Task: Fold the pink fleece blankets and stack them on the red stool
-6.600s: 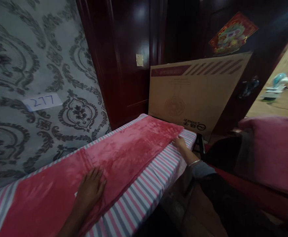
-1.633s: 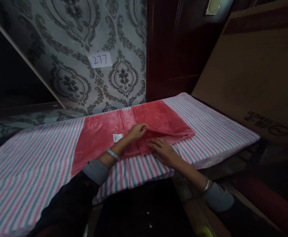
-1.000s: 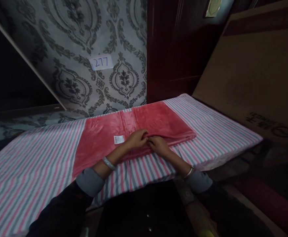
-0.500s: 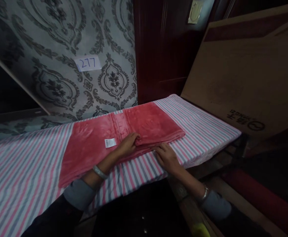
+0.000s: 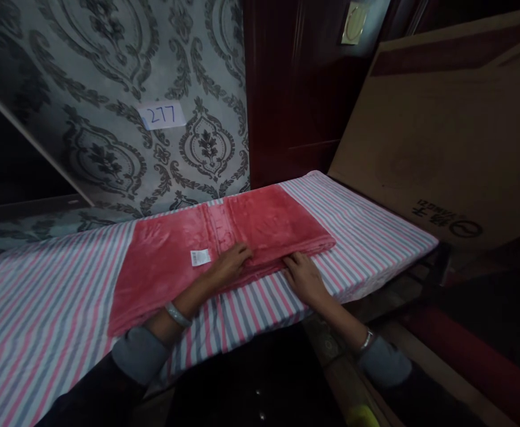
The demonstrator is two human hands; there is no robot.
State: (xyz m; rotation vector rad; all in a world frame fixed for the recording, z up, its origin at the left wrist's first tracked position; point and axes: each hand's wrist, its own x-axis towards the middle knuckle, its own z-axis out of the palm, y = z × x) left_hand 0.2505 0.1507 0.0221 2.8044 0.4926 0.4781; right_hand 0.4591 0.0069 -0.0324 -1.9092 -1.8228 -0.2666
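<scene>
A folded red plush blanket (image 5: 162,255) lies on a striped bed sheet (image 5: 64,314), with a white label (image 5: 200,257) on its left part. Its right part is folded over in a thicker stack, beside a lighter seam band near the middle. My left hand (image 5: 231,262) is closed on the near edge of that right part, fingertips curled into the fabric. To its right, my right hand (image 5: 303,277) has its fingers bent around the blanket's front edge, some fingertips hidden by the layers.
Patterned wallpaper with a paper marked 277 (image 5: 162,115) rises behind the bed. A dark red door panel (image 5: 291,89) stands at the back, and a large cardboard box (image 5: 456,130) leans at the right. A dark surface (image 5: 251,379) lies below the bed's front edge.
My right hand has shifted slightly right and up, its fingers now further onto the blanket's front edge. The raised edge by my left hand lies flatter.
</scene>
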